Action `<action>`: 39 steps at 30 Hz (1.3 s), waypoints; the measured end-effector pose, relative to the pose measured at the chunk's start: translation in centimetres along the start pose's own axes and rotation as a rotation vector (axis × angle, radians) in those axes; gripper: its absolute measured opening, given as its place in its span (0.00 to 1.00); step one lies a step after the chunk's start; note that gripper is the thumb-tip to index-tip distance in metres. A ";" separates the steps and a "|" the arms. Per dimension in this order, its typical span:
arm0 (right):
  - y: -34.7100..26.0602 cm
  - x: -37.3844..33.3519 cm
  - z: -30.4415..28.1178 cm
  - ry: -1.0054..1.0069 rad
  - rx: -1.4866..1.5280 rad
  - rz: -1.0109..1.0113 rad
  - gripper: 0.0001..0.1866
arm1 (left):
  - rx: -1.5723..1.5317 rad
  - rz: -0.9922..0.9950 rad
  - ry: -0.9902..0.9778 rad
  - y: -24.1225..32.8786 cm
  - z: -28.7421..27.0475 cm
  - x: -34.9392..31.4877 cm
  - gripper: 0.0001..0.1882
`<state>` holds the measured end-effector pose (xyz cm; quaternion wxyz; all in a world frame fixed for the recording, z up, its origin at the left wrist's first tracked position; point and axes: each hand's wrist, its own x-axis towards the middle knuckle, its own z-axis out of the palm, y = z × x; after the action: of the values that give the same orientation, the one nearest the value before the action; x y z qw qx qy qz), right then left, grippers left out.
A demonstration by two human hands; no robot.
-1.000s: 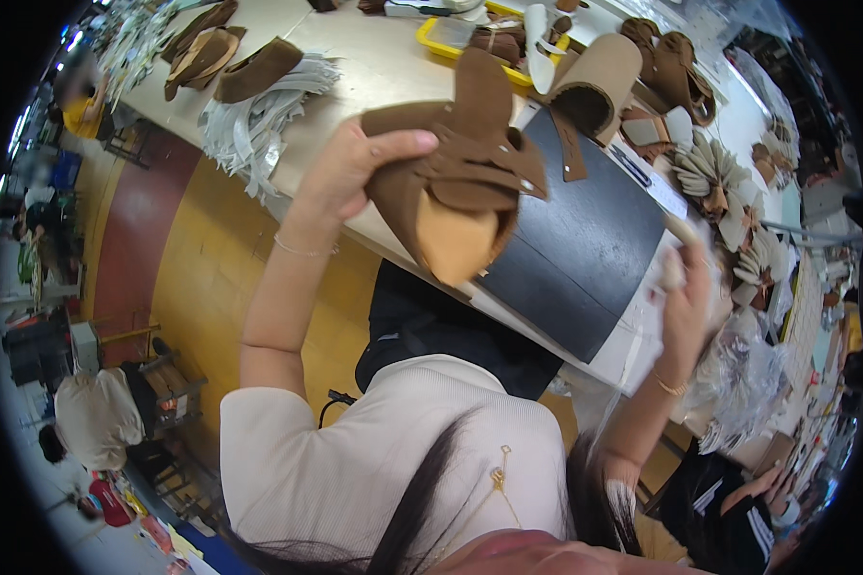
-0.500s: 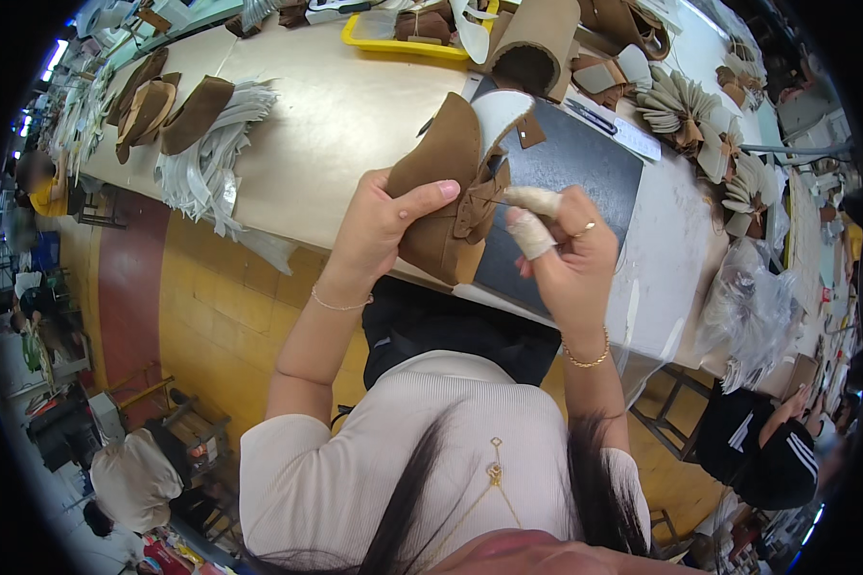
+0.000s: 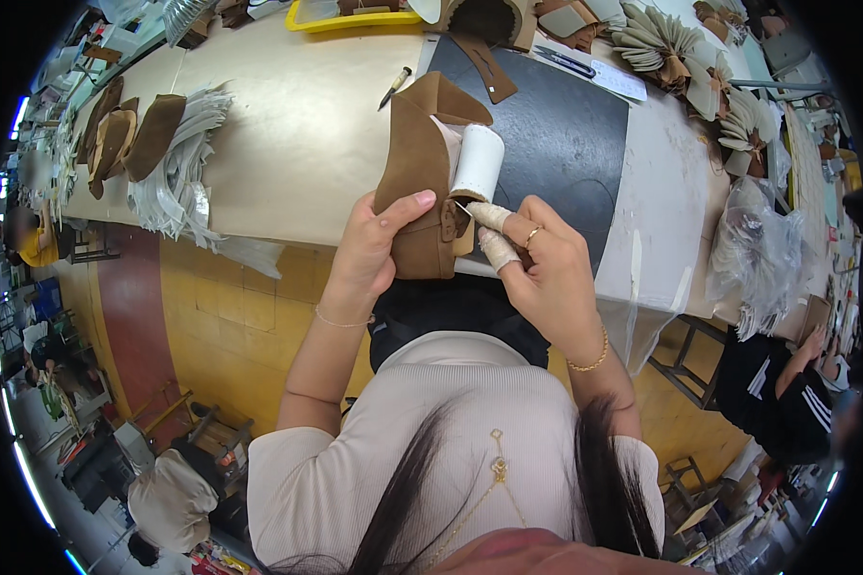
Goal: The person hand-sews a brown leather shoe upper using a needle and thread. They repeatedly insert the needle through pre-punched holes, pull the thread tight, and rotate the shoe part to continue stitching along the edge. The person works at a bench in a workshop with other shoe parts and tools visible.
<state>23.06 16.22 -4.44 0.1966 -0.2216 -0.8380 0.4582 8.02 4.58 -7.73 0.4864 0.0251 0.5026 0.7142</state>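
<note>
Over the table's near edge, my left hand grips a brown suede shoe upper, thumb on its face and the other fingers hidden behind. A smooth white curved piece shows inside the upper's opening. At the small strap and lacing part low on the upper, my right hand pinches a thin needle between thumb and forefinger. Both of those fingers are wrapped in beige tape. The needle's tip meets the brown edge; whether it has gone through I cannot tell.
A dark cutting mat lies beneath, with a brown perforated strip and thread snips near its far side. A pen lies left of it. Brown uppers sit left, piece bundles and a plastic bag right.
The upper has turned in my left hand, so the white piece now faces right. My right hand has moved slightly left and down, bringing the needle to the edge. The view has shifted.
</note>
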 end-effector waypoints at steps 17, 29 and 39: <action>0.8 1.4 -0.4 0.022 0.016 -0.074 0.09 | -0.064 0.002 -0.094 0.8 -0.8 0.1 0.21; -0.6 4.0 -0.1 0.261 0.001 -0.281 0.07 | -0.540 -0.293 -0.262 1.2 -3.8 -0.8 0.22; -1.4 1.9 -0.1 -0.069 0.173 -0.026 0.09 | -0.307 -0.125 -0.236 2.1 -1.3 -1.0 0.21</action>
<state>21.33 16.67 -2.94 0.1921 -0.1769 -0.8043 0.5337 6.49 2.86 -6.38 0.5835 0.0030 0.3280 0.7429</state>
